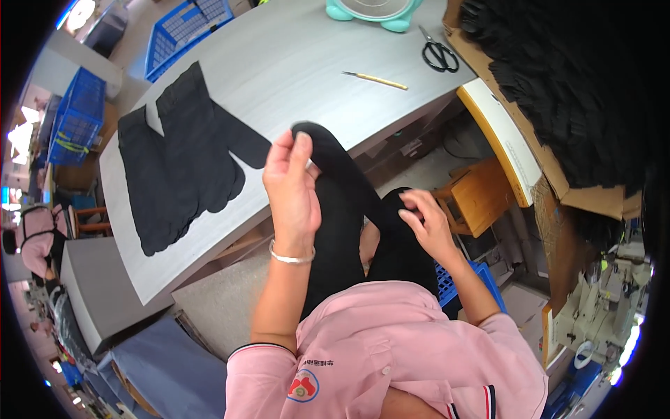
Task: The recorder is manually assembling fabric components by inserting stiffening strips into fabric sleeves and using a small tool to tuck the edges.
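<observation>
Your left hand (293, 188) has that black sock (345, 166) pinched at one end, right hand (434, 227) fingers parted, and it's probably light, soft and stretchy, so grip the ends

Seeing blk scissors (440, 56) on grey tbl (279, 77), nr its far R corner; thin yellow-handled tool (375, 80) on same tbl, nr R end; teal-footed item (374, 11) at tbl's far edge. Spotting blue crate (163, 54) beyond tbl's far L edge, wooden stool (481, 199) off tbl's near side, to R.
</observation>
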